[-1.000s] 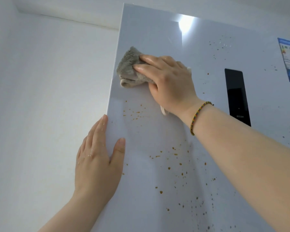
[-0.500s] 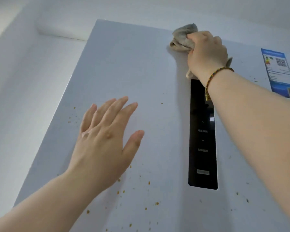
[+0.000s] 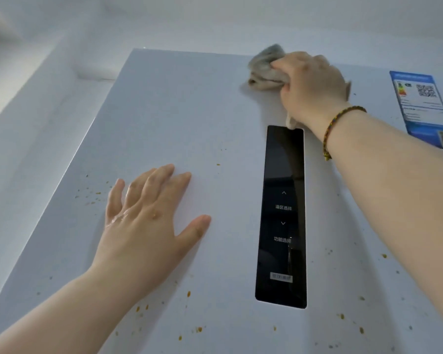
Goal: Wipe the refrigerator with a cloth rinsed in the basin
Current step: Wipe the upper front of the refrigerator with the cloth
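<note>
While the flat, open left hand (image 3: 149, 226) braces the glossy white refrigerator door (image 3: 189, 118), the right hand (image 3: 310, 90) clutching the bunched grey cloth (image 3: 265, 67) has crossed from the left corner to top-centre, leaving orange specks (image 3: 188, 293) below uncleaned.

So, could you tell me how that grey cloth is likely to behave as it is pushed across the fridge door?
The cloth, bunched under the right hand, looks soft and floppy, so it should fold rather than slide flat. Its fuzzy pile probably grips the glossy door lightly.
</note>
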The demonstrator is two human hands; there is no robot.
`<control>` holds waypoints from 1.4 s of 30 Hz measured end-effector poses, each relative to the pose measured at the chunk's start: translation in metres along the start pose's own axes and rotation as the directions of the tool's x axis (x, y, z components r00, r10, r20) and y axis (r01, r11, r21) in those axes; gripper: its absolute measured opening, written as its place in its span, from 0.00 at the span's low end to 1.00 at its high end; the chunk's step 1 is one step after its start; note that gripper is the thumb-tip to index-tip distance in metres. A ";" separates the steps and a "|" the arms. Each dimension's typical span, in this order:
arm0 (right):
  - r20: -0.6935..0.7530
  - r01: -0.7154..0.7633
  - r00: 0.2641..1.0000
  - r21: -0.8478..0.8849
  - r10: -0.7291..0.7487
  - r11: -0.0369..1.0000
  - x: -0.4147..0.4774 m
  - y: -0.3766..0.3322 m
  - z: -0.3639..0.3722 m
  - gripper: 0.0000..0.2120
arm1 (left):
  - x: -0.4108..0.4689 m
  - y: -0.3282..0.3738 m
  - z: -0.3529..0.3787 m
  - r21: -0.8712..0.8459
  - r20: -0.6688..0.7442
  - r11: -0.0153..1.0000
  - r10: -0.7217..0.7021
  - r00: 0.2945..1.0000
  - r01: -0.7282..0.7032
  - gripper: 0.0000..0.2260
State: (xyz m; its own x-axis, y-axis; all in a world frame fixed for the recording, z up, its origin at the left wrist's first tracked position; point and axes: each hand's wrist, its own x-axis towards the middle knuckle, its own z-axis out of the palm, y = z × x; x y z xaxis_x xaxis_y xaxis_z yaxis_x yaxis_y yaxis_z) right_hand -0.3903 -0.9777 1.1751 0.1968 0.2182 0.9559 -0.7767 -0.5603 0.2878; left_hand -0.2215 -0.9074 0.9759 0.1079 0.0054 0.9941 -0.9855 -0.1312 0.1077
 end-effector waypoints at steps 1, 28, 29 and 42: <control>-0.011 -0.069 0.998 -0.012 0.069 0.998 0.002 0.001 -0.001 0.21 | -0.001 0.000 0.000 -0.005 -0.006 1.000 0.003 1.000 -0.003 0.41; -0.027 -0.052 0.998 0.054 0.053 0.997 -0.012 0.026 -0.011 0.22 | -0.002 -0.003 0.017 0.025 -0.077 0.998 0.064 0.995 -0.062 0.25; -0.050 -0.096 0.994 0.029 0.097 0.995 -0.011 0.027 -0.011 0.22 | -0.002 -0.003 0.017 0.023 -0.075 0.998 0.061 0.995 -0.060 0.25; -0.032 0.011 0.999 0.044 -0.010 0.999 -0.023 0.030 -0.010 0.22 | -0.005 -0.004 0.017 -0.019 -0.034 0.999 0.041 0.999 -0.041 0.28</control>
State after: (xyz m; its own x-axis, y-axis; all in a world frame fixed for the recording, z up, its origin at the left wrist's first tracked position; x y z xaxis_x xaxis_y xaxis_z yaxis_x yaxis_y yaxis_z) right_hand -0.4244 -0.9913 1.1607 0.1850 0.2489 0.9507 -0.7475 -0.5924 0.3005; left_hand -0.2160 -0.9237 0.9704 0.0631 0.0340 0.9974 -0.9914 -0.1127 0.0665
